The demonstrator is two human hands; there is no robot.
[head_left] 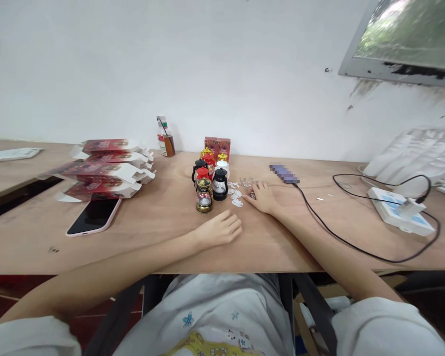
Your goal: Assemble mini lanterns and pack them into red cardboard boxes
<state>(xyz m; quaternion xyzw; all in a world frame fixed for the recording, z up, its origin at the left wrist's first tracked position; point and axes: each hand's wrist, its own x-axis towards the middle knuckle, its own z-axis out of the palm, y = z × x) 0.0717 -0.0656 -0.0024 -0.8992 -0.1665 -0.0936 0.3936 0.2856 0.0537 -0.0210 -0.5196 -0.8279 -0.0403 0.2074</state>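
Palm down on the wooden table, my left hand (219, 230) rests with loosely bent fingers and nothing visible in it. My right hand (264, 199) is open beyond it, thumb and fingers apart, over a small shiny piece (252, 195); whether it touches this piece I cannot tell. Small clear and metallic bits (246, 182) lie by its fingertips. To its left are flat white cut-out pieces (236, 199). Miniature lanterns stand close together left of these, among them a bronze lantern (204, 197), a black lantern (220, 184) and a red lantern (202, 173).
Red printed boxes (218, 146) stand behind the lanterns. Flattened red-and-white cartons (104, 173) lie at left, above a phone (94, 216). A bottle (166, 143) of brown liquid stands by the wall. At right are a cabled blurred device (284, 174) and a power strip (398, 210).
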